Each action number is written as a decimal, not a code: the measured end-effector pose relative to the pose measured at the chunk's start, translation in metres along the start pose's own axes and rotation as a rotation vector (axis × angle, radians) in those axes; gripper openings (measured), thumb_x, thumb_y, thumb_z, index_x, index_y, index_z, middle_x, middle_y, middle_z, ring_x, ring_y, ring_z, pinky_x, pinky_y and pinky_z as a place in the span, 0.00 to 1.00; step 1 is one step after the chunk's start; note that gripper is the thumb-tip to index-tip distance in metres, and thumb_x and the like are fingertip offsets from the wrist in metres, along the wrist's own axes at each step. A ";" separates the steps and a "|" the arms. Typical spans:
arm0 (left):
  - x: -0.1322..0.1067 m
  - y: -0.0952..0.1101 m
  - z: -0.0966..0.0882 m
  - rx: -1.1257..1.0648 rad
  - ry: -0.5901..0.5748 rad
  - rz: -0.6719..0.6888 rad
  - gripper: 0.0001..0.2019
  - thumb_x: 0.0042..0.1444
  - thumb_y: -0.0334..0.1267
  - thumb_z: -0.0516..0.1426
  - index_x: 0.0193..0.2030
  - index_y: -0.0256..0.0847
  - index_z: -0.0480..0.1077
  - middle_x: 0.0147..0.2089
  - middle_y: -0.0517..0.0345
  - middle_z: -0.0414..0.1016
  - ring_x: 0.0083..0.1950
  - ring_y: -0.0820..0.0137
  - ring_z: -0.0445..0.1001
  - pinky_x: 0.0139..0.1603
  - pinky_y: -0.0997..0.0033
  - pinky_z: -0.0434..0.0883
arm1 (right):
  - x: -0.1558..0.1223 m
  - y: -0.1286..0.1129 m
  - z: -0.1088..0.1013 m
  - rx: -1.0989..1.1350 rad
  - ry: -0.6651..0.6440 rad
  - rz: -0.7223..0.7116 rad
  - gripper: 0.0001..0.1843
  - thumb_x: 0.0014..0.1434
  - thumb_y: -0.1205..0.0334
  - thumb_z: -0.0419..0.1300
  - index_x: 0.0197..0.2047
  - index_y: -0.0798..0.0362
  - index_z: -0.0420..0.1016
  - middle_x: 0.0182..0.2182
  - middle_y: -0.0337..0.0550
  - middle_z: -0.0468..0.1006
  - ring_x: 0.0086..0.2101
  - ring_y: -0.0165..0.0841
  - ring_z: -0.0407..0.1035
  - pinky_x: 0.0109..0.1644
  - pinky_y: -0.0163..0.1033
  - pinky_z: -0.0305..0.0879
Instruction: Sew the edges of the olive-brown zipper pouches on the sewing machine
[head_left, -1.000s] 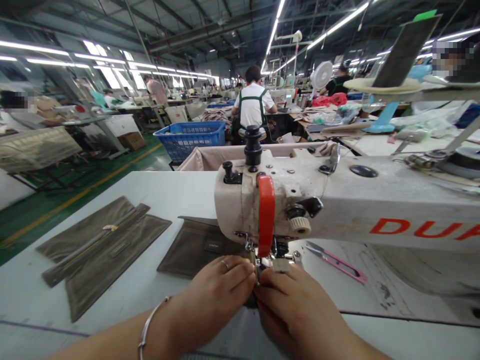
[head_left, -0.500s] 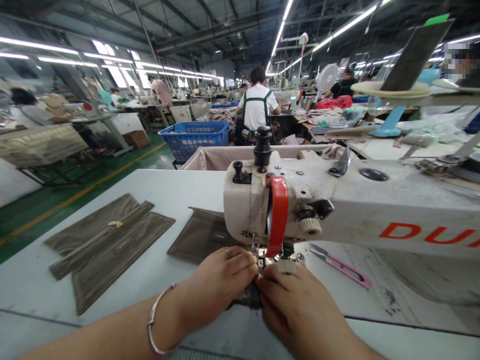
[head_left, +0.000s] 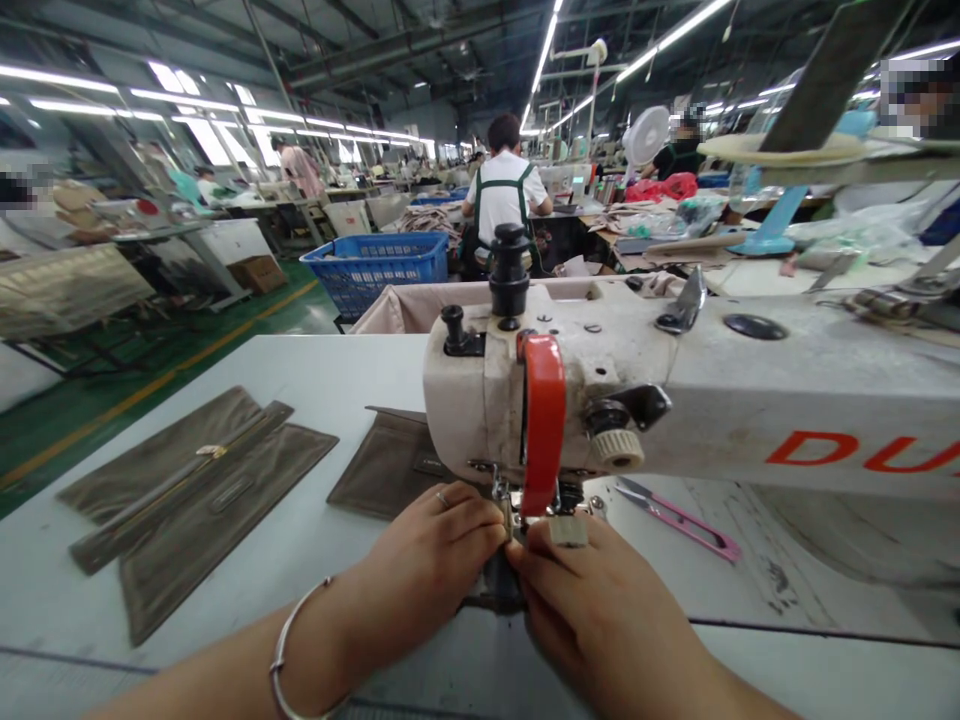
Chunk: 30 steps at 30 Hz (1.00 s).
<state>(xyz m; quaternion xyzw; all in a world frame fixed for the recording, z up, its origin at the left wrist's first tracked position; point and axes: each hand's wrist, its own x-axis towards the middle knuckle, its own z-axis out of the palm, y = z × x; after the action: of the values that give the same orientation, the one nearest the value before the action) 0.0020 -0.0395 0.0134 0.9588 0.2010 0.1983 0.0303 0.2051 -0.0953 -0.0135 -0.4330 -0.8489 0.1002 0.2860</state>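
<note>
My left hand [head_left: 439, 545], with a ring and a silver bangle, is closed on a small dark brown fabric piece [head_left: 498, 590] at the needle area of a white sewing machine [head_left: 480, 385]. My right hand [head_left: 596, 590] pinches the same piece from the other side, its fingertips almost meeting the left ones. Both hands hide most of the piece and the presser foot. Just behind the left fingers, a brown fabric panel with a small label [head_left: 390, 465] lies partly under the machine head. A red lever guard [head_left: 545, 420] hangs above the fingers.
Pink-handled thread snips [head_left: 694, 530] lie right of the needle area. Brown zippered fabric pieces [head_left: 217, 500] are spread on the white table [head_left: 300, 370] at left. Beyond it stand a fabric-lined bin [head_left: 390, 310] and a blue crate [head_left: 375, 270]. A person [head_left: 506, 190] sits ahead, facing away.
The view has shifted slightly, so the machine and table things appear a little further left. Both hands keep their grip on the fabric at the needle area.
</note>
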 end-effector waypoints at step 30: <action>0.005 -0.029 0.013 0.002 -0.001 -0.077 0.08 0.65 0.27 0.52 0.45 0.39 0.71 0.45 0.55 0.78 0.50 0.68 0.76 0.56 0.67 0.73 | 0.002 0.000 0.005 -0.133 -0.021 0.063 0.18 0.62 0.67 0.52 0.54 0.56 0.72 0.44 0.53 0.74 0.45 0.48 0.68 0.47 0.58 0.69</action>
<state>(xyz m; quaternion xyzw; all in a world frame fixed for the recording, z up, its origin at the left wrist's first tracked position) 0.0006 -0.0110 -0.0008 0.9505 0.2377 0.1964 0.0370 0.2013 -0.0929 -0.0166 -0.4767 -0.8425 0.0573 0.2444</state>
